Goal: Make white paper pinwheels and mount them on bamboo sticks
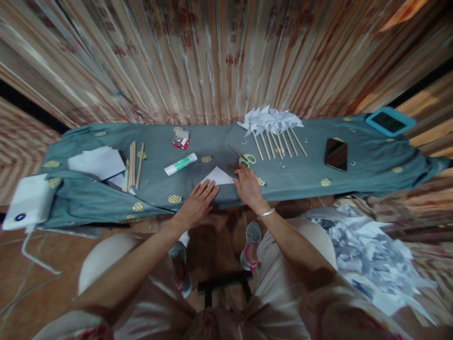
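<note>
A white paper folded into a triangle [218,175] lies near the table's front edge, its point facing away from me. My left hand [198,202] rests on its left corner, fingers stretched out flat. At the right corner is my right hand [249,186], its thumb side touching the paper and its fingers apart and slightly bent. Just beyond that hand lie green-handled scissors [247,160]. A glue stick [180,164] with a green label lies to the left of the folded paper.
Behind stand finished paper pinwheels [272,119] on several sticks. Leftward are a paper stack [97,162], wooden sticks [132,163] and a small red box [180,138]. Rightward lie a phone [336,154] and a blue-framed tablet [390,121]. Paper scraps [375,255] are heaped at lower right.
</note>
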The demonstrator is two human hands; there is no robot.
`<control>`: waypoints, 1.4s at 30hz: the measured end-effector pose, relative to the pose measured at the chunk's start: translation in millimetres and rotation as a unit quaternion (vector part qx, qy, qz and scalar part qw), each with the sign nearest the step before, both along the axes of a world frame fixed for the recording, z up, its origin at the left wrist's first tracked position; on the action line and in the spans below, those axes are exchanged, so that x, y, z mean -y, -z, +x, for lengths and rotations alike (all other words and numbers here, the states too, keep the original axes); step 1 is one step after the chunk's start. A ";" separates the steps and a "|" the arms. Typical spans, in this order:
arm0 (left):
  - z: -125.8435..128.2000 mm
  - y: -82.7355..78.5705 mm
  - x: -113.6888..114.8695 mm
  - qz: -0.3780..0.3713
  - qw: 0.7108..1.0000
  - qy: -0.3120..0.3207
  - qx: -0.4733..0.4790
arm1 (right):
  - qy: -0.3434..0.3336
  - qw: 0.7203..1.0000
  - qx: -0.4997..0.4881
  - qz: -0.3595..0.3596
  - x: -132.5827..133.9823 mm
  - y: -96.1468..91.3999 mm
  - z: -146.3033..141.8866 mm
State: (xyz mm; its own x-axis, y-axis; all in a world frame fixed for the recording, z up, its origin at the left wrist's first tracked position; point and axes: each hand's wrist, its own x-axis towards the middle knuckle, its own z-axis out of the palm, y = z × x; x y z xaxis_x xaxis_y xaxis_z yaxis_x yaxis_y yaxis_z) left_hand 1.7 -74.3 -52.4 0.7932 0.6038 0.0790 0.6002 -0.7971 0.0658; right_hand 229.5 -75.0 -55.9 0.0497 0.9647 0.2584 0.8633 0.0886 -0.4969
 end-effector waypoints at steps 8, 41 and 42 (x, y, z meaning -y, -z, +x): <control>-21.2 -2.7 16.4 0.001 0.998 -0.062 -0.026 | -0.006 1.000 0.023 -0.005 4.0 -1.0 2.9; 19.3 -32.2 -3.8 0.060 0.964 -0.054 0.254 | -0.149 0.954 -0.225 -0.129 -7.2 -38.1 -8.4; 19.6 -33.5 -4.4 0.069 0.965 -0.053 0.249 | -0.139 0.958 -0.221 -0.118 -7.8 -39.0 -5.4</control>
